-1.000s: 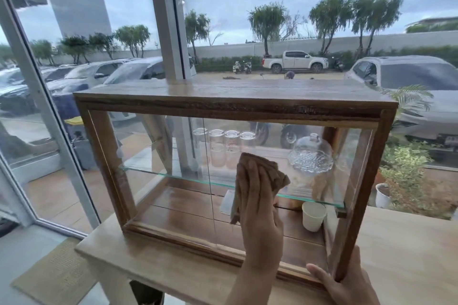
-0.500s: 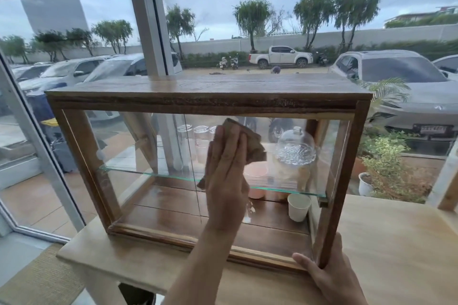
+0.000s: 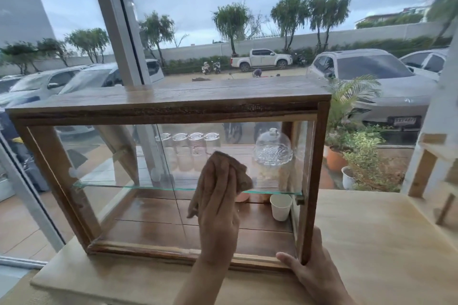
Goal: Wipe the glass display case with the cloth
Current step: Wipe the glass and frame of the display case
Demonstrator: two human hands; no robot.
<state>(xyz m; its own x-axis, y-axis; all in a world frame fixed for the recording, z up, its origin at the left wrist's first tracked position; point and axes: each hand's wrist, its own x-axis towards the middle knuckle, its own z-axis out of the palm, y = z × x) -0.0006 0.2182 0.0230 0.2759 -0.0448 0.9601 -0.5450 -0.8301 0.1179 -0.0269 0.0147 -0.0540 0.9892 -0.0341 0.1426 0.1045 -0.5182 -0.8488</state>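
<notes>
head | left hand flat, fingers together, presses cloth on display case front glass, right of centre, lower than half a second ago | right hand grips its near-right corner on worktop | downstroke; left pane likely unwiped

Wood-framed glass case, brown cloth

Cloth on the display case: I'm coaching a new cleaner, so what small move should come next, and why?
Probably slide the cloth leftward across the glass. The left hand presses it flat on the right pane at shelf height, the whole left pane lies beyond it, and the right hand grips the lower right corner of the display case, steadying it.
</notes>
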